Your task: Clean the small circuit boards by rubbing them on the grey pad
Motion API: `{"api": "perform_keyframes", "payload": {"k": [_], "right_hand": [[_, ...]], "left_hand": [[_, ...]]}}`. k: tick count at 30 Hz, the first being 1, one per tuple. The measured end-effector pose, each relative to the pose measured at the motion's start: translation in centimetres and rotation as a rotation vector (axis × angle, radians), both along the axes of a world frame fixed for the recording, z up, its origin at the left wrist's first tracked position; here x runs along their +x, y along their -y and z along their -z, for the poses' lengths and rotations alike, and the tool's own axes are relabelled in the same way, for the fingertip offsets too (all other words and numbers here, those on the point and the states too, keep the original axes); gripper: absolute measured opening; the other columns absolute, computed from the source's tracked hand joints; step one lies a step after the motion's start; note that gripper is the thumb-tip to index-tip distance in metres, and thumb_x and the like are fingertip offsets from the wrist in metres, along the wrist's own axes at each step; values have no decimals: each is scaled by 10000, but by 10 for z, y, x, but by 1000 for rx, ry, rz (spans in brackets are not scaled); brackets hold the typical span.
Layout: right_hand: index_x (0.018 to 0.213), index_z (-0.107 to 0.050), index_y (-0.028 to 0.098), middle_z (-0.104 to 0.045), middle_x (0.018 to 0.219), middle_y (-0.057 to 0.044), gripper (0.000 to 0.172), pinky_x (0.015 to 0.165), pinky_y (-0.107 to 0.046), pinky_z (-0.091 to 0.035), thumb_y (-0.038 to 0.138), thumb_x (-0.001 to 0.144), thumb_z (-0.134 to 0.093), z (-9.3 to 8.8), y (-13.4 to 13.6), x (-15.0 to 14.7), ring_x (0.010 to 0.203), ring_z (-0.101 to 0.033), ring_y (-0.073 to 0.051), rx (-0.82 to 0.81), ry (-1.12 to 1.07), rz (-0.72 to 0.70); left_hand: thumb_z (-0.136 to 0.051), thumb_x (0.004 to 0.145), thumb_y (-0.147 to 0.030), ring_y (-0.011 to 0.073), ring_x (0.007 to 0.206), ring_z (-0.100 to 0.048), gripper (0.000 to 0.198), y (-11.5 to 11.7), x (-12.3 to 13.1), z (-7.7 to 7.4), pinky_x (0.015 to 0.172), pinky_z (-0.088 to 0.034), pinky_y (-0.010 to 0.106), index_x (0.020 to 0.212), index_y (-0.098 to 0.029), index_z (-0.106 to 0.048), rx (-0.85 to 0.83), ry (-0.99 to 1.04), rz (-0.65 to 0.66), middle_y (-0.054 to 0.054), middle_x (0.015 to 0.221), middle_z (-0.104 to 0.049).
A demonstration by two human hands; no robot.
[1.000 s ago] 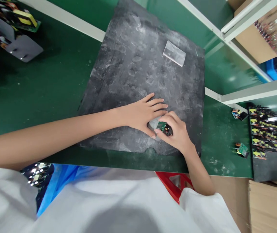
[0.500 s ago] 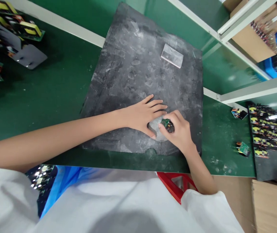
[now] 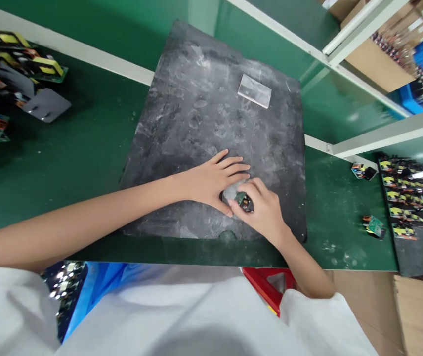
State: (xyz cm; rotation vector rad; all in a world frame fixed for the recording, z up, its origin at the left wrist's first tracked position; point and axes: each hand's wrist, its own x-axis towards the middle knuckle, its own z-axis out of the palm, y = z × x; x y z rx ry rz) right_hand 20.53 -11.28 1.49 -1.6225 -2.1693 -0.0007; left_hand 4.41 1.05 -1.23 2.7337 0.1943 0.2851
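Observation:
My left hand (image 3: 215,180) lies with fingers spread on the black mat (image 3: 192,133), its thumb and fingers around the left side of a grey round piece (image 3: 230,192). Between the fingertips of my right hand (image 3: 261,207) is a small green circuit board (image 3: 241,200) with dark parts, held over the round piece. My right palm and fingers hide part of the board. Whether the board touches the round piece is hard to tell. A flat grey block (image 3: 255,91) rests farther back on the mat.
Assembled boards with yellow parts (image 3: 46,66) stand at the left on the green table (image 3: 96,133). At the right are two loose boards (image 3: 373,226) and a tray of many boards (image 3: 415,198). A white frame (image 3: 389,129) rises at the back right.
My right hand has moved left and slightly down over the round piece with the board, which now appears more tilted. My left hand stays spread in place on the mat. The whole view has shifted slightly.

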Motion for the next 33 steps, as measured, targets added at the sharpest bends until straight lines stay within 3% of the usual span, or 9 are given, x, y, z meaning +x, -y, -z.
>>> {"api": "perform_keyframes", "payload": {"k": [3, 7, 12, 17, 23, 28, 33], "right_hand": [[878, -558, 212, -558, 827, -29, 186, 583, -243, -455, 395, 895, -532, 0, 0, 0, 676, -583, -136, 6, -15, 54], [855, -566, 209, -568, 802, -26, 216, 557, -237, -437, 417, 898, -529, -1, -1, 0, 639, -575, -126, 4, 27, -61], [885, -567, 210, -574, 821, -29, 207, 576, -239, -443, 413, 902, -534, -1, -3, 4, 679, -595, -139, 14, 3, 100], [884, -568, 213, -578, 830, -31, 216, 577, -241, -449, 426, 899, -535, -1, -1, 0, 662, -584, -133, -24, -7, -69], [892, -563, 209, -592, 843, -32, 208, 578, -236, -448, 414, 904, -532, -2, -6, 7, 693, -608, -140, 3, -40, 99], [871, -561, 209, -578, 842, -34, 222, 584, -240, -456, 427, 897, -533, -1, -3, 2, 672, -602, -137, -33, -38, -23], [887, -552, 212, -586, 839, -30, 218, 595, -235, -458, 428, 904, -522, -1, -6, 6, 710, -614, -144, -19, -45, 68]], "left_hand": [[-598, 733, -737, 374, 1418, -263, 951, 0, -1, 0, 1165, -76, 571, 1424, -105, -432, 10, 11, -5, 172, 1504, -379], [-615, 760, -682, 367, 1418, -273, 889, 0, -2, -2, 1166, -91, 568, 1422, -117, -437, 15, 4, 10, 159, 1499, -393], [-621, 702, -742, 383, 1418, -270, 969, -1, -2, -2, 1170, -78, 565, 1431, -134, -428, 14, 18, 4, 165, 1501, -387], [-582, 764, -714, 367, 1421, -272, 889, 0, -2, -3, 1173, -85, 557, 1425, -138, -437, 12, 9, 6, 147, 1504, -388], [-590, 724, -753, 372, 1427, -244, 980, -1, -2, -3, 1171, -50, 560, 1436, -105, -407, 31, -19, 7, 162, 1517, -360], [-575, 762, -722, 363, 1433, -242, 904, -1, -2, -3, 1179, -38, 541, 1436, -141, -414, 15, -27, 9, 141, 1523, -358], [-571, 731, -763, 374, 1428, -248, 963, -2, -1, -2, 1176, -40, 549, 1438, -129, -407, 22, -10, 8, 156, 1518, -361]]}}
